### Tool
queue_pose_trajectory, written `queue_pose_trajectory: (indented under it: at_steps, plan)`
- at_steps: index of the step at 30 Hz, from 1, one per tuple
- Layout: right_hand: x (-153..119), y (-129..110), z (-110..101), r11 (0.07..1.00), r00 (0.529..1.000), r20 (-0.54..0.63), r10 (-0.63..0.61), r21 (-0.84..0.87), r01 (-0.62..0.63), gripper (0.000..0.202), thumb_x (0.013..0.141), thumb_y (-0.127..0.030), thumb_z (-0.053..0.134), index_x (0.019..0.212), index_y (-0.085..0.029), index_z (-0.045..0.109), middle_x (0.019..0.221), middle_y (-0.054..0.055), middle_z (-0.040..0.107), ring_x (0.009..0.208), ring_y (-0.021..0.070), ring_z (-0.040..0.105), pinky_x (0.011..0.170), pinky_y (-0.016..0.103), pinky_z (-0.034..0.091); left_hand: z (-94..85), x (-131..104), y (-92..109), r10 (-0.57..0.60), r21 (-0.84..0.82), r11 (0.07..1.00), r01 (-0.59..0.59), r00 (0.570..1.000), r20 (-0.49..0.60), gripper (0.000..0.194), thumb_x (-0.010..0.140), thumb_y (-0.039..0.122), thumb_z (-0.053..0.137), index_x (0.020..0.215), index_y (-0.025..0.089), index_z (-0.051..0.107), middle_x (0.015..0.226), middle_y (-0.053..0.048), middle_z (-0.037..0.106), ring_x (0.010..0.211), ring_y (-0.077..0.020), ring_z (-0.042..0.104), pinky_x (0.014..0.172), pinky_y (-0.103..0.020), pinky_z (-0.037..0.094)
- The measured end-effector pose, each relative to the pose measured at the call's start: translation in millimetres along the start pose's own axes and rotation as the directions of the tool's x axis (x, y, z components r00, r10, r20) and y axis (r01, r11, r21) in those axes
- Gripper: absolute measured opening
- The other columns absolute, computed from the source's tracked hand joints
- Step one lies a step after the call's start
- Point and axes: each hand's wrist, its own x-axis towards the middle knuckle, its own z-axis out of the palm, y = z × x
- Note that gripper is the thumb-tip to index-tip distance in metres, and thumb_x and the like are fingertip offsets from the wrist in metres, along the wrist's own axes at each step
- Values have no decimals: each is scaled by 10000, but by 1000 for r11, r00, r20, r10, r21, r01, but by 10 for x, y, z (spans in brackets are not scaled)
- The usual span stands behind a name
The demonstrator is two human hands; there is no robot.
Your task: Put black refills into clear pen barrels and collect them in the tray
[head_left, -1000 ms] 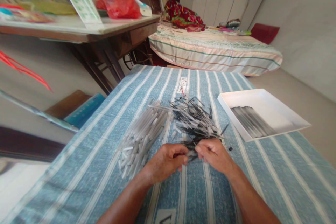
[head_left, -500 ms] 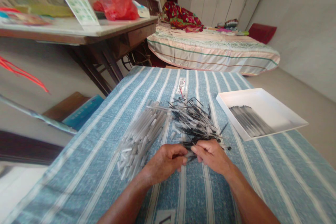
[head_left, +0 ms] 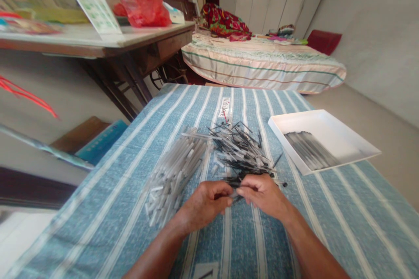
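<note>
My left hand point(head_left: 212, 200) and my right hand point(head_left: 260, 192) meet at the near edge of a loose pile of thin black and clear sticks point(head_left: 240, 148), which look like pen parts. Fingertips of both hands pinch a small translucent grey plastic piece point(head_left: 234, 195); most of it is hidden by the fingers. To the left lies a heap of clear plastic tubes point(head_left: 178, 165), resembling pen barrels, stacked roughly parallel. On the right stands a shallow white box point(head_left: 343, 139) holding a neat row of dark grey sticks point(head_left: 310, 150).
A striped blue cloth point(head_left: 131, 209) covers the table. Beyond its far edge is a bed point(head_left: 262, 61). At the left stands a desk point(head_left: 140, 37) bearing a red plastic bag point(head_left: 149, 11), and a blue box point(head_left: 101, 141) sits lower down beside the table.
The view has shifted slightly. My fingertips are a little farther apart, and more of the grey piece shows between them. The piles and the box look unchanged.
</note>
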Motion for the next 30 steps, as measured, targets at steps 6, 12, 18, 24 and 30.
queue_pose_trajectory:
  at_steps: [6,12,18,24,30]
  plan:
    - [-4,6,-11,1000,1000,20,13,18,-13,233,813,-317,548,635,-166,563,493,-48,524,422,73,454,436,179,326,6,-5,12,19,34,999,-18,1000,-10,134,750,225,517,770,134,613,601,34,501,554,-98,472,518,-192,344]
    - [-9,-14,-7,1000,1000,17,14,-18,-13,356,838,-322,514,516,-172,493,427,-57,457,391,64,419,421,179,305,7,-8,40,51,124,991,-44,997,-55,136,742,202,512,741,134,630,585,41,459,549,-90,413,497,-182,306]
    - [-6,-14,24,996,997,53,58,58,-61,198,790,-289,570,633,-173,538,487,-58,520,391,64,430,401,174,308,21,-11,37,150,251,960,-123,985,-88,143,753,156,492,726,143,632,607,32,517,576,-97,458,529,-182,328]
    - [-1,50,57,989,992,57,113,93,-118,335,829,-359,528,552,-177,479,424,-58,503,348,54,394,372,166,286,61,-30,19,359,498,820,-281,931,-65,192,850,155,438,815,162,626,754,-18,617,732,-130,572,659,-207,392]
    - [4,75,101,951,965,74,251,164,-260,435,836,-482,485,524,-190,405,361,-71,481,270,48,365,318,163,233,101,-15,-62,515,685,633,-362,857,-23,224,879,127,373,789,163,575,721,-37,593,693,-142,557,637,-230,414]
